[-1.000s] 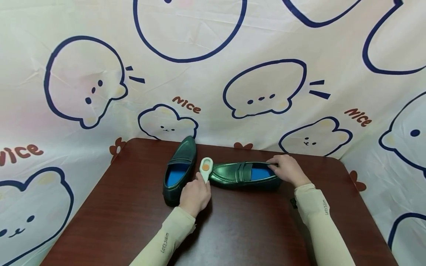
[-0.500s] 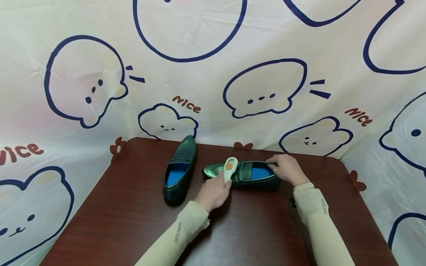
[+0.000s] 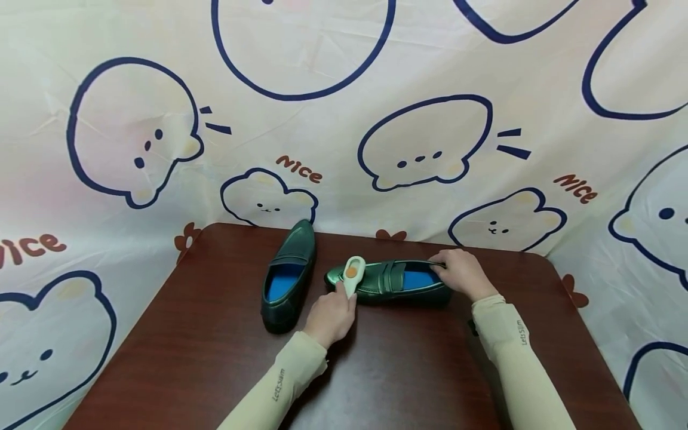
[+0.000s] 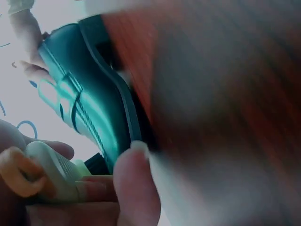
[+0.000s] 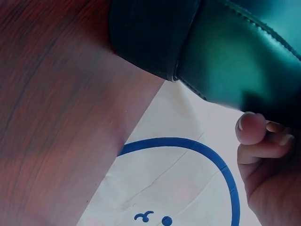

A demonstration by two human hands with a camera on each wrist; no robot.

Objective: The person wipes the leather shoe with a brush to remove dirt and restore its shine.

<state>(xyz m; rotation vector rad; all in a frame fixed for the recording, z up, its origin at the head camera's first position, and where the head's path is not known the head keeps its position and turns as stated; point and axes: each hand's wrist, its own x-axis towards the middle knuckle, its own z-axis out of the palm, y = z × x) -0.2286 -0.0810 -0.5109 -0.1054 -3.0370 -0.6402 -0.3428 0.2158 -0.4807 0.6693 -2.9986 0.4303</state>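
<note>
My left hand (image 3: 329,315) grips a small pale green paddle-shaped tool (image 3: 352,276) with an orange spot on its head. That head overlaps the toe end of a shiny dark green loafer (image 3: 376,294), which lies sideways on the table with its toe to the left. At the loafer's heel, my right hand (image 3: 463,275) pinches the rim of the opening beside the blue insole (image 3: 419,280). In the left wrist view, the curled fingers (image 4: 96,187) wrap the tool close by the loafer's toe; its underside is mostly hidden. The right wrist view has the fingertips (image 5: 251,128) at the heel's edge.
A second green loafer (image 3: 279,315) with a blue insole stands left of my left hand, toe toward the back edge. The brown wooden table (image 3: 398,370) ends at a white cartoon-printed cloth (image 3: 344,209) behind and on both sides.
My left hand first slides the tool rightward from the toe's tip to near the strap, then back left onto the toe. My right hand keeps its hold on the heel.
</note>
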